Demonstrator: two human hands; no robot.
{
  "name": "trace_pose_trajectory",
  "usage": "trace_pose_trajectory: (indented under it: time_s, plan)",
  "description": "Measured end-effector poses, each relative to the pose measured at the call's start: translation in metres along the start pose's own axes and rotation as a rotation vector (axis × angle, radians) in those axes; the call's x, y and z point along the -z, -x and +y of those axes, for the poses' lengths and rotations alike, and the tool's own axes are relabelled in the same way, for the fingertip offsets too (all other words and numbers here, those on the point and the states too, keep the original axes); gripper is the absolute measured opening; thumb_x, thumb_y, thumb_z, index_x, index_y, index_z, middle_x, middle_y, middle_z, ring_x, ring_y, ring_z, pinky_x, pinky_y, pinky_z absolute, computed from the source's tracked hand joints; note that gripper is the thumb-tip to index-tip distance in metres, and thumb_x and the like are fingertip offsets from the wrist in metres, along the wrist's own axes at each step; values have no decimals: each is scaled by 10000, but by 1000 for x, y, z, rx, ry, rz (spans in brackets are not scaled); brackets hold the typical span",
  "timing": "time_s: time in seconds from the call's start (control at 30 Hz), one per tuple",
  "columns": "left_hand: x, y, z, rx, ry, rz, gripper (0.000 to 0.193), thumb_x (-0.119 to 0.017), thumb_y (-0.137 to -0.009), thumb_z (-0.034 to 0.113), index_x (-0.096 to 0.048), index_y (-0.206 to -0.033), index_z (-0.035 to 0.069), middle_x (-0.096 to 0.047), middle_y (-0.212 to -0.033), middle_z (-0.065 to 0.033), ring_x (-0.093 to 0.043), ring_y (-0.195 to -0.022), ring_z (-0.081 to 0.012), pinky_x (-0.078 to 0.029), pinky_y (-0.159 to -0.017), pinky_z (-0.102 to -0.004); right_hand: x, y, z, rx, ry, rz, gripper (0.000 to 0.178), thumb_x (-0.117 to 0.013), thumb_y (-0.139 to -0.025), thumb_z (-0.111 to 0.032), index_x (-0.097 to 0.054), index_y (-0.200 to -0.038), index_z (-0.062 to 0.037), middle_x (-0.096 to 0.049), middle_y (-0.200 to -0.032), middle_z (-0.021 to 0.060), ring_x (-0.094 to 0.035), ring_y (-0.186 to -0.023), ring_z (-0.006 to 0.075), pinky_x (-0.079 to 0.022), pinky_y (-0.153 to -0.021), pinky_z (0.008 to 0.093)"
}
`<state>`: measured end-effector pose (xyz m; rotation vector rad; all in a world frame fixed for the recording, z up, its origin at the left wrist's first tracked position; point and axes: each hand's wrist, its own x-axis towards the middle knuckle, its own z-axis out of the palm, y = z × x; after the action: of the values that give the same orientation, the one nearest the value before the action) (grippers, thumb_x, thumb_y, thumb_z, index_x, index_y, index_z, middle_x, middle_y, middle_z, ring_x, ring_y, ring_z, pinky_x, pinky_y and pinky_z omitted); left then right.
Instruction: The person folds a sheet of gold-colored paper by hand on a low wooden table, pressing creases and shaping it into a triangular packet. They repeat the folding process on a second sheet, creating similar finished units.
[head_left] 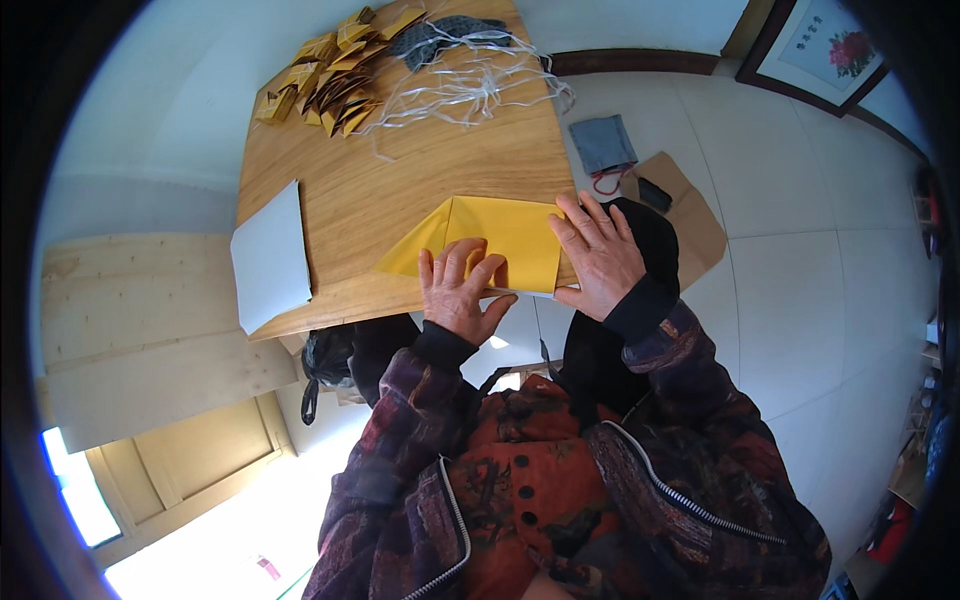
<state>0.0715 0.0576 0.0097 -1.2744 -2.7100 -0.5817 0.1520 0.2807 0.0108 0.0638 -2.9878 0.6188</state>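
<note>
A sheet of yellow paper (pixel 519 242), folded to a point at its left end, lies at the near edge of the wooden table. My left hand (pixel 462 292) rests on its near side with bent, spread fingers, the thumb out by the near edge. A pale strip of the paper's underside shows beside that thumb. Across the right end, my right hand (pixel 604 250) lies nearly flat, fingers stretched forward and thumb at the near right corner. Part of the paper is hidden under both hands.
A stack of white sheets (pixel 272 262) sits at the table's left edge. Folded gold paper pieces (pixel 335 75), white plastic strings (pixel 480 85) and a dark grey cloth (pixel 440 38) occupy the far end. On the floor to the right are a grey pouch (pixel 602 143) and brown cardboard (pixel 695 215).
</note>
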Motion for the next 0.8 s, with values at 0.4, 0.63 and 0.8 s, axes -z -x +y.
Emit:
trace_pose_trajectory:
  time_s: [0.4, 0.63, 0.8]
  plan:
    - [-9, -3, -5, 124, 317, 186, 213, -795, -696, 162, -705, -889, 157, -587, -1036, -15, -559, -1021, -218, -215, -1058, -536, -7, -3, -2, -12, -71, 150, 667, -729, -785, -417, -533, -1266, 0, -411, -1436, 114, -295, -1379, 361, -266, -1090, 538]
    - [-14, -6, -7, 263, 489, 260, 69, -770, -743, 124, -723, -788, 102, -576, -873, -16, -564, -894, -186, -242, -1017, -448, -7, -9, 7, -22, -190, 234, 414, -710, -796, -203, -600, -1160, -39, -447, -1406, 123, -367, -1331, 385, -331, -1058, 499]
    - [-16, -7, -12, 344, 576, 264, 63, -760, -760, 125, -724, -790, 82, -578, -821, -33, -555, -852, -197, -328, -931, -392, -8, -27, 18, -63, -296, 305, 204, -699, -778, -78, -635, -970, -50, -499, -1361, 141, -433, -1278, 404, -389, -1017, 466]
